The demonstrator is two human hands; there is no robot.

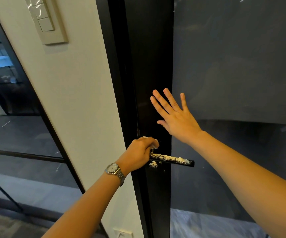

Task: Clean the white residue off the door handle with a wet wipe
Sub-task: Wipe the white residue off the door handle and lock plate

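The black lever door handle [176,160] sticks out to the right from the dark door frame [149,66]. White crusty residue covers the top of its bar and the plate [153,164] just below it. My left hand [139,152], with a metal watch on the wrist, is curled around the handle's pivot end and hides that end. A small white bit shows at its fingertips; I cannot tell what it is. My right hand [174,115] is spread flat with fingers apart against the door's edge, above the handle, holding nothing. No wet wipe is clearly visible.
The door's dark glass pane [233,74] fills the right side. A cream wall strip [80,100] with a light switch panel [44,19] stands left of the frame, with a socket [123,233] low down. Further left is a black-framed glass partition [9,117].
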